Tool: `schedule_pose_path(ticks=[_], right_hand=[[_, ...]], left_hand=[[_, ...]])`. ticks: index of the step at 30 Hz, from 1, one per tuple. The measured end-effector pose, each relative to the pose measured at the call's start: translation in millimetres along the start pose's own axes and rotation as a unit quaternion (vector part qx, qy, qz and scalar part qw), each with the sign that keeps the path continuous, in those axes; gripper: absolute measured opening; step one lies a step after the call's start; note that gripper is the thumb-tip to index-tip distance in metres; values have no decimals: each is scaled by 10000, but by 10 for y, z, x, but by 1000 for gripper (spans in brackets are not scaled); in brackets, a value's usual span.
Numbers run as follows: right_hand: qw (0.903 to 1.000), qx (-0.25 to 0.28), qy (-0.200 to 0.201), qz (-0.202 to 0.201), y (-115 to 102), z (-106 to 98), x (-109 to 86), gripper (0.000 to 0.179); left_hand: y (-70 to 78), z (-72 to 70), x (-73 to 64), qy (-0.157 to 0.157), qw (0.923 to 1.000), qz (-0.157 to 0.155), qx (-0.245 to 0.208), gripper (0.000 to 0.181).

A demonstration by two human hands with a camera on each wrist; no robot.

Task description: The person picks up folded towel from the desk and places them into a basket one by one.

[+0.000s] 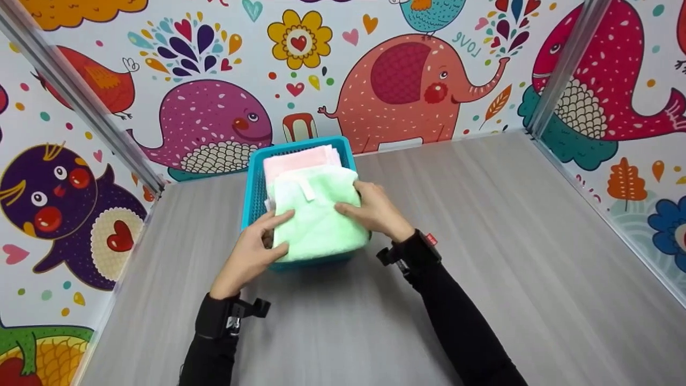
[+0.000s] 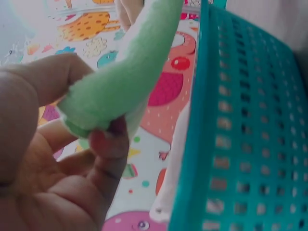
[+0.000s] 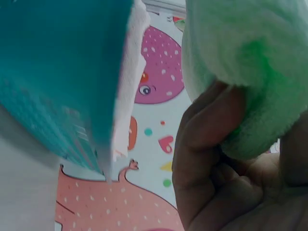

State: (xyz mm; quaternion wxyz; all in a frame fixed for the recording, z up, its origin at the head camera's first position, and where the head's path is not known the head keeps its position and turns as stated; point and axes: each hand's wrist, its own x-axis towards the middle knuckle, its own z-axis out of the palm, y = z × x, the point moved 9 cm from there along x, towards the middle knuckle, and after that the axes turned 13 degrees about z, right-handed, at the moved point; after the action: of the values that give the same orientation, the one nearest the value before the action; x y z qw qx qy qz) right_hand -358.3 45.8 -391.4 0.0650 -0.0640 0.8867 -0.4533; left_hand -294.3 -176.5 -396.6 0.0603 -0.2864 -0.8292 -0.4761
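A folded light-green towel (image 1: 320,225) with a small white loop is held up over the front of a teal plastic basket (image 1: 252,185). My left hand (image 1: 252,249) pinches its left edge between thumb and fingers; the left wrist view shows the curled towel edge (image 2: 120,82) in that grip. At the opposite edge, my right hand (image 1: 378,209) grips with the thumb on top and fingers beneath, as the right wrist view shows. Behind the green towel, a folded pink towel (image 1: 300,161) lies in the basket. Much of the basket's inside is hidden under the green towel.
The basket stands on a grey wood-grain table (image 1: 482,214) near the back wall. Printed panels with cartoon animals (image 1: 407,91) enclose the table at the back and both sides, joined by metal corner posts (image 1: 568,69).
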Motion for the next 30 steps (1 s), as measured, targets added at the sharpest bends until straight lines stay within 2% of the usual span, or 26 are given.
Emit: schedule_pose_path(ticks=[6, 10, 13, 19, 24, 30], right_hand=[[9999, -87, -42, -92, -52, 202, 71, 40], [9993, -322, -42, -204, -44, 307, 106, 38], [9989, -404, -95, -220, -26, 379, 131, 45], [9982, -496, -52, -346, -7, 457, 165, 53], [9955, -719, 204, -590, -16, 473, 171, 47], [9900, -1041, 501, -805, -38, 511, 155, 35]], left_hand=[[-146, -137, -38, -194, 9988, -309, 318, 57], [-261, -149, -51, -398, 9959, -666, 474, 60], [-317, -142, -89, -435, 9943, -885, 417, 62], [-360, -143, -101, -392, 9939, -913, 478, 63], [-393, -149, -68, -368, 9927, -938, 659, 62], [-445, -81, -34, -321, 9902, -991, 927, 64]])
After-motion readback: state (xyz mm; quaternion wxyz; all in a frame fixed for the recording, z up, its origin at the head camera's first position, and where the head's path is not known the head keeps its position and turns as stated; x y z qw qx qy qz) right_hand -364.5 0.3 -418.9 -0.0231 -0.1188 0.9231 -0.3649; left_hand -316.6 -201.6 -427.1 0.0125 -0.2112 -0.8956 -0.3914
